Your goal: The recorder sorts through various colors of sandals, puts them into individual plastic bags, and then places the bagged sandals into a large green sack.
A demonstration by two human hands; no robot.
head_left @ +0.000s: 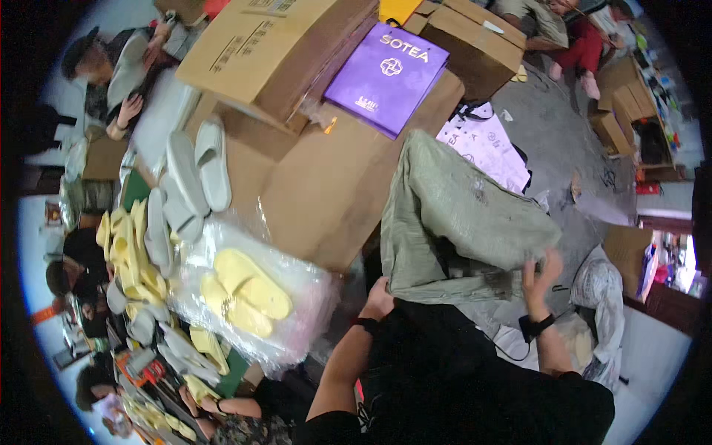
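Both hands held a large grey-green woven sack [460,215] by its mouth: the left hand [378,300] was clenched on the lower left edge of the opening, and the right hand [540,276] grasped the right edge with fingers spread over the fabric. The sack stood just beside the right edge of a big flat cardboard box [326,185], with a purple paper bag [387,76] lying near the box's far edge. Yellow slippers [248,289] in clear plastic wrap lay at the box's near left corner, grey slippers [199,167] beyond them.
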